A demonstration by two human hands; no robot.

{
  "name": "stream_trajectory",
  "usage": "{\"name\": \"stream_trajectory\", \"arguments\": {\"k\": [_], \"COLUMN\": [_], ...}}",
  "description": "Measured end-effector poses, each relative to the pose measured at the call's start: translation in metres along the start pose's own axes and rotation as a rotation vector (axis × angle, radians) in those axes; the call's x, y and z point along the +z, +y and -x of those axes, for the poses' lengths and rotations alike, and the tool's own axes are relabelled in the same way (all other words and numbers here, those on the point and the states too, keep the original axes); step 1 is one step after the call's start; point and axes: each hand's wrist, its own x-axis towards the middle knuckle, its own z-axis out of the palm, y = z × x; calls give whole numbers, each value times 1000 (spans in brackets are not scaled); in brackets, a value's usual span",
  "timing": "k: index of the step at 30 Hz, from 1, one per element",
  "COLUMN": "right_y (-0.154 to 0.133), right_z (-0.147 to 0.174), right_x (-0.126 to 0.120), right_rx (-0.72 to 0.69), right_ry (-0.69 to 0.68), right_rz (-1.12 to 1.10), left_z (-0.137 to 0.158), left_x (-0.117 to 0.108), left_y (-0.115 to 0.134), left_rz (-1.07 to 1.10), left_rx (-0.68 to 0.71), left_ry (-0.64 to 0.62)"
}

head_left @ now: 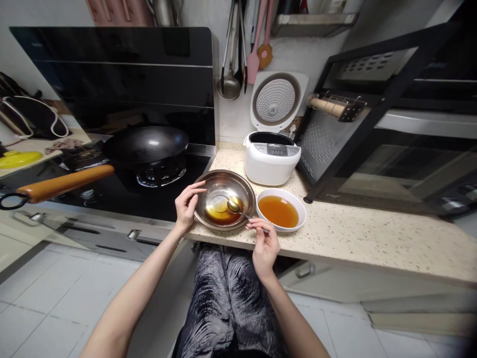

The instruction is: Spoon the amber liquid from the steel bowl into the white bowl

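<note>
A wide stainless steel bowl (248, 186) sits on the counter with a shallow pool of amber-brown liquid in its bottom. My left hand (186, 205) grips its left rim, the fingers reaching over the edge. Between the closed fingers of my right hand (265, 243) is the handle of a metal spoon (233, 206). The spoon's bowl is over the liquid, and I cannot tell whether it dips in. Just right of the steel bowl stands a white bowl (302, 219) holding orange-brown liquid, close above my right hand.
Behind the bowls is a white rice cooker (272, 161) with its lid raised. A black wok (145, 144) rests on the left burner, its wooden handle (67, 183) jutting toward the front. An oven (410, 169) in a black rack occupies the right. Utensils, including a ladle (229, 87), hang on the wall.
</note>
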Motion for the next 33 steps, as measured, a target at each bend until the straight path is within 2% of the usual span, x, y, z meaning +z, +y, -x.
{"name": "stream_trajectory", "arguments": {"k": [6,19,25,33], "right_y": [-9,-14,-17,-26], "right_z": [-12,-22,-30,-44], "right_x": [-1,-5,-14,-36], "right_rx": [-50,-26,-28,-75], "right_ry": [24,39,88,183], "right_rz": [18,-10,-26,79], "left_z": [0,0,0,0], "left_x": [0,0,0,0], "left_y": [0,-1,-2,-4], "left_rz": [-1,17,34,55], "left_rx": [5,5,22,36], "left_ry": [-5,-3,-1,0]}}
